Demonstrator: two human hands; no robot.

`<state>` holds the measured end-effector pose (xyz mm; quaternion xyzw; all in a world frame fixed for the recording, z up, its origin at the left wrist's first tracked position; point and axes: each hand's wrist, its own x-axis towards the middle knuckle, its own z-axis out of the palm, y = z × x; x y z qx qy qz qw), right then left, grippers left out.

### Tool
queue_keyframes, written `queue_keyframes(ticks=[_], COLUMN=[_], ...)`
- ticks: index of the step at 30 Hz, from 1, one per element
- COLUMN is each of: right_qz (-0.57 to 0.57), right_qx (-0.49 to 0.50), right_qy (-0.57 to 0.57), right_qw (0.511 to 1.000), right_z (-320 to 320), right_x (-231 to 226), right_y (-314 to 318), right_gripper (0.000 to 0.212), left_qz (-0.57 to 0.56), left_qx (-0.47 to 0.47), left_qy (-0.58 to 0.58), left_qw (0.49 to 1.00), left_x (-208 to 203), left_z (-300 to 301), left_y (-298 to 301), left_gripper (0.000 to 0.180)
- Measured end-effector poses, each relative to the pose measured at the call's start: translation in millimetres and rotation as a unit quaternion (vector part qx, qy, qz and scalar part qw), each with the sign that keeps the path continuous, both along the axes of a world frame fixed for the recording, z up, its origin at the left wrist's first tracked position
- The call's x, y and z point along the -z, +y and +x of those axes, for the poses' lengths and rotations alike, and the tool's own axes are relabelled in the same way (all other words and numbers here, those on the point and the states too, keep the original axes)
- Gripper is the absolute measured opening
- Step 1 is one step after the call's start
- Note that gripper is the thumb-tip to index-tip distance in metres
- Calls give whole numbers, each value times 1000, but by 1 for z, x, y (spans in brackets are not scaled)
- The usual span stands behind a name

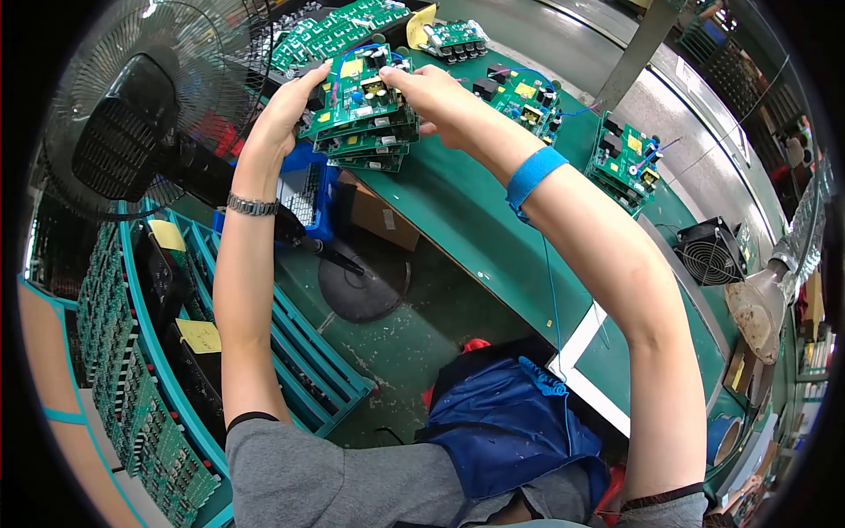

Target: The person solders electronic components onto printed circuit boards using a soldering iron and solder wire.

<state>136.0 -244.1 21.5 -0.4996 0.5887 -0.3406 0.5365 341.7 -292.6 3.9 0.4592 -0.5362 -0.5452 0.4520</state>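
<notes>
At the far left end of the green table, a stack of green circuit boards point(359, 110) sits between my hands, its layers slightly askew. My left hand point(289, 107) grips its left edge, thumb on the top board. From the right, my right hand point(427, 95) closes on the opposite edge, thumb on top and fingers partly hidden beneath. Black, white and yellow parts and a blue wire show on the top board. Whether the stack rests on the table or is lifted, I cannot tell. A blue strap point(535, 172) circles my right wrist, its thin cord hanging down.
More boards point(526, 95) lie to the right, with another stack point(623, 158) beyond. Behind my hands is a tray of smaller boards point(339, 33). A large fan point(119, 128) stands left, above a rack point(304, 352). A small black fan point(709, 251) sits far right.
</notes>
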Motion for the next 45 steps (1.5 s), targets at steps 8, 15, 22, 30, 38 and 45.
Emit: queue_keyframes(ticks=[8,15,22,30,38,45], right_qz=[-228,-143,-66,-17,-158,-307], right_qx=[65,193,196,36,-35,-115], right_qy=[81,-28,50,-47,-15,-48], right_qw=[968,970,977,998,987,943], right_z=[-11,-70,-112,-179,-265,-276], right_x=[1,34,65,-55,-79,-102], right_y=[16,161,193,355,612,713], right_gripper=[85,66,74,36,48,43], left_qz=[-73,-192,-145,-254,-490,-462], left_qx=[-26,104,196,89,18,552], left_qy=[66,-67,-212,-444,-389,-208], left_qw=[995,974,946,855,780,662], left_x=[-8,14,73,48,-24,2], left_z=[-20,-108,-156,-158,-205,-372], left_y=[19,83,69,85,167,278], left_gripper=[41,39,51,48,41,44])
